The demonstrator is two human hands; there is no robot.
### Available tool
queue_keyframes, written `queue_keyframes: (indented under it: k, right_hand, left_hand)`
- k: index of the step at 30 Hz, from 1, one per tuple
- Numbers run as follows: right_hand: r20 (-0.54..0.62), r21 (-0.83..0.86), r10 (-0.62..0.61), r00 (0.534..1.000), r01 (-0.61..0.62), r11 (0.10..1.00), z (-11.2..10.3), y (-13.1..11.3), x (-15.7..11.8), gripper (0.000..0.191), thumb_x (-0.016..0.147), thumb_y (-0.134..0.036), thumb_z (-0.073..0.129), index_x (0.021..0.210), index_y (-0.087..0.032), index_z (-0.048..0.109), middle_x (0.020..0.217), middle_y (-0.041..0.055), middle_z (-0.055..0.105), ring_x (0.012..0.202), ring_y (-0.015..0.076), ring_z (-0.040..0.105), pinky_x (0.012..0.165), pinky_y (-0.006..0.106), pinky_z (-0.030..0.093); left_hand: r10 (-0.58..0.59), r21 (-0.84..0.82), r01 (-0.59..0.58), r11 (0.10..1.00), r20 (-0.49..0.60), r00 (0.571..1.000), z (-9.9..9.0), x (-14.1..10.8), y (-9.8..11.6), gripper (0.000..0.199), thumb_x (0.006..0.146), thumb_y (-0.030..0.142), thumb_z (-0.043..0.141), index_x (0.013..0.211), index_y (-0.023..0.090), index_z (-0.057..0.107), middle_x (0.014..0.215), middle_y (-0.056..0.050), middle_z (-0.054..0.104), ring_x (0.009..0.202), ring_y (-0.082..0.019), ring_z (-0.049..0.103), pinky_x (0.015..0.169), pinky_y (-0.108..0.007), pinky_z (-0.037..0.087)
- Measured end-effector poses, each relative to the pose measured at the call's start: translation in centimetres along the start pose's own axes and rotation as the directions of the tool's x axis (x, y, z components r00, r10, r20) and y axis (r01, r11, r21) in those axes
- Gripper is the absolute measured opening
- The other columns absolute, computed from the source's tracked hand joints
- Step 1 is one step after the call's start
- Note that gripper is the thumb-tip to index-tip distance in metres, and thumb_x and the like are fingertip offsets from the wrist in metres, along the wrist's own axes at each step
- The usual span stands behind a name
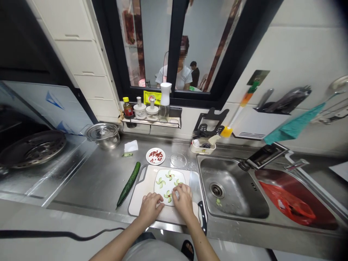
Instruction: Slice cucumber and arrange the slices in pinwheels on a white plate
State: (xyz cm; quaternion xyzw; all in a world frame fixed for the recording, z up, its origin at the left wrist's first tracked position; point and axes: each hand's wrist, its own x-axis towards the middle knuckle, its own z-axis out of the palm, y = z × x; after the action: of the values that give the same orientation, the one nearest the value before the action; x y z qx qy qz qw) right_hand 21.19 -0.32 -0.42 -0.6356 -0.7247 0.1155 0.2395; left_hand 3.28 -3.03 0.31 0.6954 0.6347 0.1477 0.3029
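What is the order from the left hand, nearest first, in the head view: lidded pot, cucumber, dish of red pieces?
1. Cucumber, left of the cutting board.
2. Dish of red pieces, beyond the board.
3. Lidded pot, back left.

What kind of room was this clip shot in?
Most likely a kitchen: there is a steel double sink set into the counter, a lidded metal pot beside what looks like a stove, and a cucumber lying next to a cutting board.

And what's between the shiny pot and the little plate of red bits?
In the head view, a piece of white paper and a small green scrap lie on the counter between them.
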Motion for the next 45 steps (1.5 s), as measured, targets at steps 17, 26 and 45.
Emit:
queue_keyframes:
  k: [17,26,45]
  right_hand:
    - [0.058,-0.080,-0.024,0.998,0.029,0.996,-3.0,-0.1,0.6,0.010,0.086,-0.024,0.055,0.087,-0.021,0.064,0.100,0.0062,0.059,0.099,0.0223,0.046,0.089,0.034,0.035]
    - [0.047,-0.070,0.009,0.999,-0.006,0.998,-2.8,-0.8,-1.4,0.009,0.086,-0.023,0.055,0.084,-0.022,0.063,0.097,0.0055,0.059,0.096,0.0223,0.048,0.084,0.033,0.035]
    - [0.008,0.085,0.059,0.998,-0.059,0.995,1.3,1.2,-0.8,0.019,0.089,-0.020,0.048,0.081,-0.020,0.065,0.093,0.0059,0.061,0.097,0.0221,0.047,0.090,0.034,0.036]
  left_hand:
    - [-0.054,-0.018,0.051,0.999,-0.170,0.984,-0.7,5.7,-2.9,0.021,0.087,0.031,0.052,0.097,0.023,0.068,0.099,-0.004,0.071,0.097,-0.020,0.061,0.088,-0.032,0.041]
    - [-0.249,-0.135,0.217,0.967,-0.307,0.919,-1.5,9.7,-2.4,0.022,0.087,0.031,0.052,0.100,0.023,0.067,0.094,-0.004,0.071,0.094,-0.020,0.062,0.086,-0.031,0.039]
    - [-0.380,0.060,0.416,0.907,-0.303,0.874,-3.6,18.6,-2.9,0.027,0.086,0.029,0.050,0.103,0.026,0.071,0.113,-0.011,0.068,0.107,-0.028,0.058,0.090,-0.040,0.035]
